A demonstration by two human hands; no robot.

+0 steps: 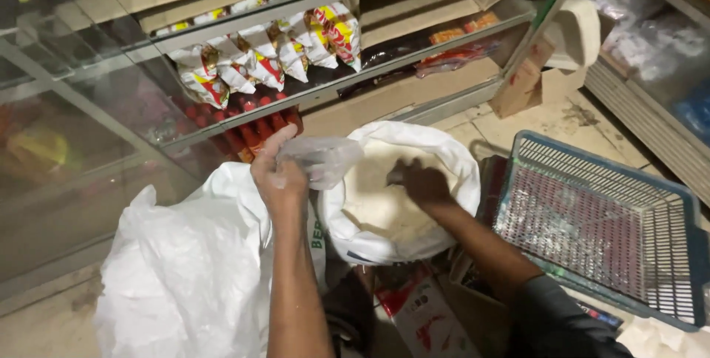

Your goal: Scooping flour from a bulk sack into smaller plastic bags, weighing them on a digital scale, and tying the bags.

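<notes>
So, going left to right: a big crumpled white plastic sack (185, 269) fills the lower left, slumped on the floor in front of a glass display case (89, 121) stocked with snack packets (274, 51) and small red packs (251, 132). The person's left hand (279, 173) is pinched shut on the mouth of a thin clear plastic bag (322, 158), holding it up just over the edge of an open white sack (451, 162) full of pale powder (377, 203), flour by the look of it. The right hand (420, 183) is down inside that sack, on the powder. It seems curled around something small, maybe a scoop, but it's too dark and blurry to tell how the grip stands or what's in it.

What could go wrong, as a guess: the clear bag is floppy and only held on one side, so its mouth could sag closed and powder would dump down between the two sacks. The rolled rim of the open sack also looks soft, so leaning on it could fold it and spill.

Further right there's a blue plastic basket (614, 225) sitting close against the sack, which crowds the right elbow. A cardboard box (529, 80) stands behind by the shelf corner, and a red-and-white printed package (421, 317) lies just below the sack.
</notes>
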